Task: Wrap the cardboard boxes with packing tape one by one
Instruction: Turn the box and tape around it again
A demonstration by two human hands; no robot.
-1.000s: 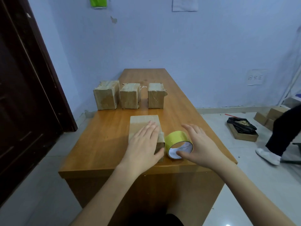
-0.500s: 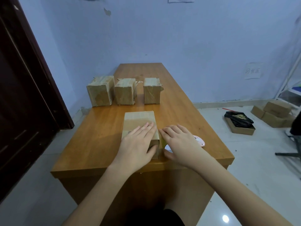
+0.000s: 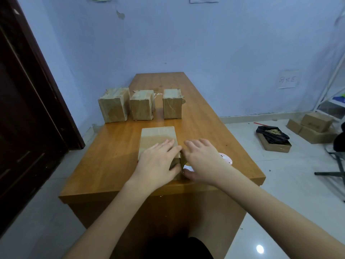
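While seen from the head view, stretching away toward a pale blue wall: long orange-brown wooden table, with a dark brown door at left. Farther back on the tabletop, lined up in a row: three upright brown cardboard boxes wound in clear tape, the left box and middle box close together, the right box a little apart. Near the front edge, lying flat: plain brown cardboard box. Pressed flat on its near end, fingers straight and together: left hand, thumb down over the near right corner. Just beside it, at the box's right side: right hand, fingers extended and loosely spread, arched over a roll of packing tape, only the white inside of the core and a sliver of the band showing under the palm; cannot tell whether gripped or merely covered. Peeking out past the right hand's knuckles: small white-and-pink object, kind unclear. On the tiled floor at right: stacked brown cartons, and an open shallow cardboard tray with a black bag.
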